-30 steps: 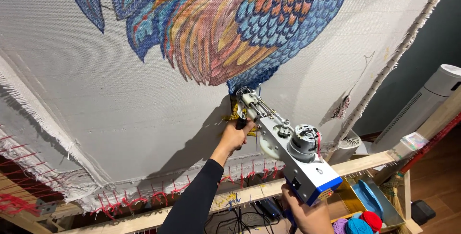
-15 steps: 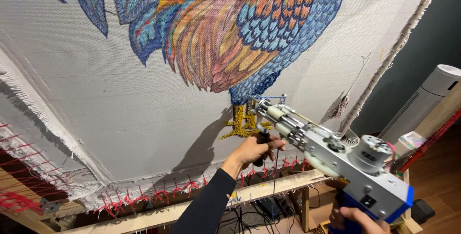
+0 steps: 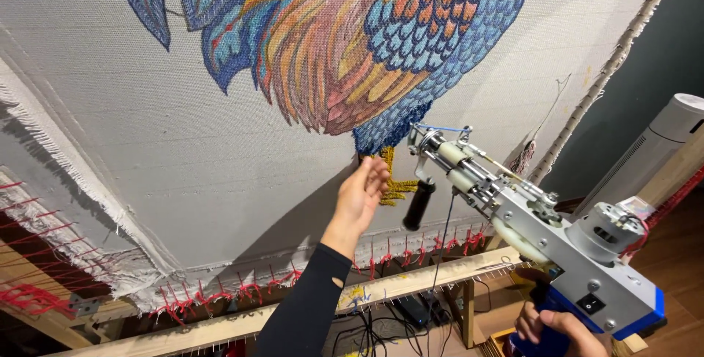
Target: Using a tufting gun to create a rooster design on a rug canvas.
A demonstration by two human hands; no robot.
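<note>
Here, 1 tufting gun (image 3: 543,232) – right hand (image 3: 554,328), 1 canvas (image 3: 183,166)

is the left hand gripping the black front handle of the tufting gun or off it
Off it. The left hand is open, fingers spread, beside the black handle with a gap between them.

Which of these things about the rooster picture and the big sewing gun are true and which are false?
1. The right hand grips the blue handle of the tufting gun. True.
2. The left hand is wrapped around the gun's black front grip. False: the left hand is open, beside the grip, not holding it.
3. The cloth shows a colourful rooster. True.
4. The rooster's foot is green. False: it is yellow.
5. Red yarn runs along the cloth's bottom edge on the wooden frame. True.
</note>
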